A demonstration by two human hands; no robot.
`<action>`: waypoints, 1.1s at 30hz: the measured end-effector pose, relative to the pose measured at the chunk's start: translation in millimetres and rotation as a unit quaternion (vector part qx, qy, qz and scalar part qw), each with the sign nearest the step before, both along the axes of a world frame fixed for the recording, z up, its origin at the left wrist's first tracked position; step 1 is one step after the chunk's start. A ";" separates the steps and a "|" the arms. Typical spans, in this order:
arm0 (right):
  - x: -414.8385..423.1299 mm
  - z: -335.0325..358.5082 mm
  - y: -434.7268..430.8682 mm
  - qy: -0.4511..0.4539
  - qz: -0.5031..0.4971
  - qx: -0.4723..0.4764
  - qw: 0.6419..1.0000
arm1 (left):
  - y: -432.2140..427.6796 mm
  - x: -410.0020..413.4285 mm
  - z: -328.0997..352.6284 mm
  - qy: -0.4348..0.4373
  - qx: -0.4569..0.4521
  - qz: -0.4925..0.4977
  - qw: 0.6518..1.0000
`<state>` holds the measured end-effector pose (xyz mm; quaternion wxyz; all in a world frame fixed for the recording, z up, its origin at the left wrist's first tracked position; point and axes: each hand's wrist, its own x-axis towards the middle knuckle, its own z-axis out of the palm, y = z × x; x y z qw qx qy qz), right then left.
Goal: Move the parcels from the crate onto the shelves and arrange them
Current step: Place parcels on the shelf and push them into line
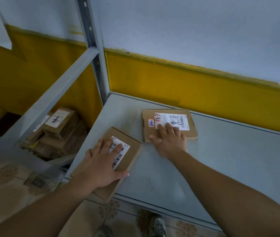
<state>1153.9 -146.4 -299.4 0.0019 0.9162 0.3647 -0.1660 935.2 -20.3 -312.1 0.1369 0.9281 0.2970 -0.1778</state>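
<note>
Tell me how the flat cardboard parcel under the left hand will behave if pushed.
The flat brown cardboard parcel likely slides on the smooth grey metal shelf, staying stiff. Its near end overhangs the shelf edge, so it might tip if the left hand lifts.

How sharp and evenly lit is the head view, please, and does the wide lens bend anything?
Head view: dim, flat light, no glare; the wide lens slants the grey steel upright and the grey metal shelf; label print on the farther flat brown cardboard parcel is soft; the patterned floor tiles at lower left are smeared.
</note>
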 end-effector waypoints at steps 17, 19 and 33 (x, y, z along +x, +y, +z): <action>21.6 -3.1 76.5 -0.060 0.134 -0.031 0.989 | 10.8 -2.7 -1.7 -0.012 0.004 -0.021 1.000; 25.6 -9.4 80.9 -0.045 0.152 -0.036 0.987 | 10.9 -2.5 -0.6 -0.009 -0.002 -0.019 1.000; 24.6 -18.2 128.5 -0.035 0.187 -0.022 0.981 | 8.9 -0.7 1.3 -0.013 0.006 -0.007 1.000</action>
